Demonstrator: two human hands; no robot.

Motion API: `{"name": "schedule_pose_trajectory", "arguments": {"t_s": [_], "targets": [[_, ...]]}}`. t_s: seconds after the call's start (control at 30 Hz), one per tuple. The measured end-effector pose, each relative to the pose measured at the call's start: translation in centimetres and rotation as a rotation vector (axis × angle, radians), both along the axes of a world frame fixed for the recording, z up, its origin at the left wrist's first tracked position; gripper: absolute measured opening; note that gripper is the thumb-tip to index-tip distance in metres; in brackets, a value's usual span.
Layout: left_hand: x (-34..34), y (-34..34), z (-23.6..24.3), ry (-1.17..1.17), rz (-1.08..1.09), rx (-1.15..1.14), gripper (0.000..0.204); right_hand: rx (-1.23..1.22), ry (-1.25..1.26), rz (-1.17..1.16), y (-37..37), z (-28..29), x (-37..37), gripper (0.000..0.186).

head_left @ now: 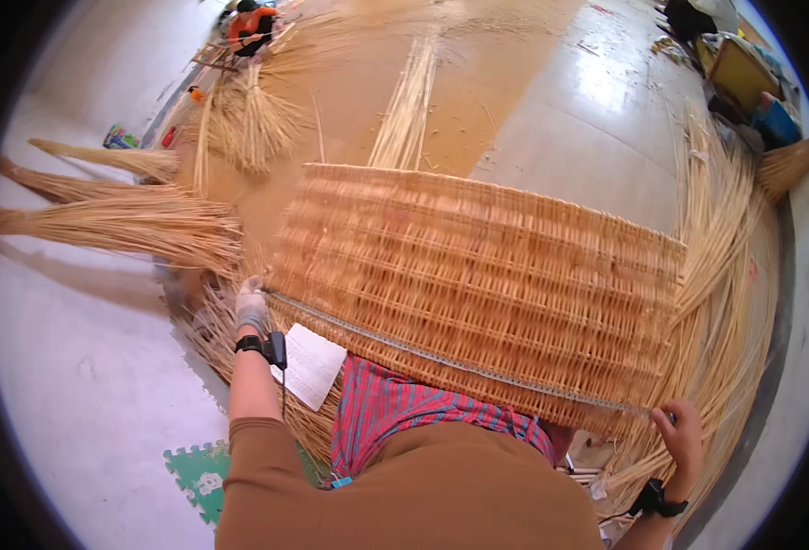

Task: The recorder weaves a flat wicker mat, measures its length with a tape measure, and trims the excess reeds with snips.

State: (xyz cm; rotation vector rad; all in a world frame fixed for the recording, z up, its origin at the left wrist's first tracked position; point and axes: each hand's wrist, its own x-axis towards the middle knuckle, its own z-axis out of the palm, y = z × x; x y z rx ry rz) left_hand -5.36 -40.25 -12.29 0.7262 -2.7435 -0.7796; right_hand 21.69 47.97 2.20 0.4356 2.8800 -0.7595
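Observation:
A large woven wicker panel (478,284) lies across my lap, its long near edge toward me. Along that edge stretches a narrow grey measuring tape (459,358), pulled straight from the left side to the right corner. My left hand (250,301), in a pale glove, is closed on the tape's left end at the panel's edge. Bare, my right hand (684,433) pinches the other end just past the near right corner. A striped red and blue cloth (395,399) covers my legs, and a sheet of written paper (309,365) lies beside my left forearm.
Bundles of wicker rods (120,220) lean at the left wall, and loose long rods (716,238) spread along the right. Another bundle (409,101) extends beyond the panel. A person in orange (254,27) sits at the far left. A green foam mat (198,477) lies at lower left.

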Motion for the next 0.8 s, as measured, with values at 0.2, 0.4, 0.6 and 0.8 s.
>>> {"name": "schedule_pose_trajectory", "arguments": {"t_s": [0.2,0.4,0.6,0.8], "targets": [[2.6,-7.6,0.5,0.005,-0.180,0.558,0.037,-0.037,-0.007,0.092,-1.3,-3.3,-2.7,0.032],[0.3,-3.4,-1.0,-0.142,-0.010,0.470,0.052,0.047,0.086,0.069,-1.7,-4.3,-1.2,0.021],[3.2,0.7,-0.9,-0.128,0.048,0.463,0.032,0.198,0.205,0.090,-1.1,-6.2,0.6,0.018],[3.2,0.9,1.9,-0.582,-0.012,-0.324,0.060,0.226,0.252,0.107,-0.7,-7.2,-0.3,0.018]]}}
